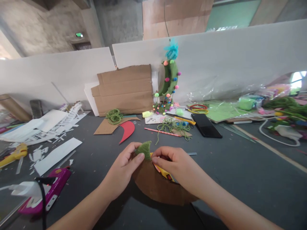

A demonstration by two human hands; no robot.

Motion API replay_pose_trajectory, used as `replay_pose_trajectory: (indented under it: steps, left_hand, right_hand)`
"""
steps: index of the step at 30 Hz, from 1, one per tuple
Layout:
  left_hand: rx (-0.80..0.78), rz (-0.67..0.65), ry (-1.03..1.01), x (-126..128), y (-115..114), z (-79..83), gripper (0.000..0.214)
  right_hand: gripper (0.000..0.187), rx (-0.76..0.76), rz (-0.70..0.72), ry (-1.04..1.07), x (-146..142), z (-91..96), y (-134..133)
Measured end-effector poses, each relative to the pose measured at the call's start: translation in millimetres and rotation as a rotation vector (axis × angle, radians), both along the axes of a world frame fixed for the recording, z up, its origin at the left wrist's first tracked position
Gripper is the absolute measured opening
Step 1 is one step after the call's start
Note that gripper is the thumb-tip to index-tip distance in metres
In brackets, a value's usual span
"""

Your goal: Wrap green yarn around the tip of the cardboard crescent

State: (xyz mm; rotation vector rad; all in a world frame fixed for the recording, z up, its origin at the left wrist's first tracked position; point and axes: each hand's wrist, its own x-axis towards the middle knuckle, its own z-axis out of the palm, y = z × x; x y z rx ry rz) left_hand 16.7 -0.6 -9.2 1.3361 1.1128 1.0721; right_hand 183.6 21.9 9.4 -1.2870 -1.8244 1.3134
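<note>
Head camera is showing me the left hand (126,164) holding the green yarn tip (144,150) of a brown card (158,188), near middle, and the right hand (176,159) pinching, on what I cannot tell, and I'm guessing light, stiff, easily creased card, so I'm choosing its soft tip.

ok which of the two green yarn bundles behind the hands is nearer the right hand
The loose tangle beside the black phone, straight ahead of the right hand. The other is a neater coil farther left, on a brown cardboard piece.
</note>
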Motion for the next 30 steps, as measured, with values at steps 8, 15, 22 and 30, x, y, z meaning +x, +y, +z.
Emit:
replay_pose_trajectory:
  steps: [8,15,22,30]
  left_hand:
    - [-0.007,0.039,-0.013,1,0,-2.4,0.015]
    - [-0.062,0.027,-0.096,3,-2,-2.8,0.014]
    - [-0.019,0.016,-0.055,2,0,-3.9,0.013]
    - [-0.002,0.052,0.045,6,-2,-2.5,0.016]
  right_hand:
    - [0.017,0.037,-0.009,-0.021,-4,1.1,-5]
    - [0.015,0.040,-0.023,-0.017,-4,-3.1,-2]
    - [0.016,0.020,-0.006,-0.026,-3,-1.9,-3]
    - [0.015,0.042,-0.008,-0.036,-6,-8.6,-5]
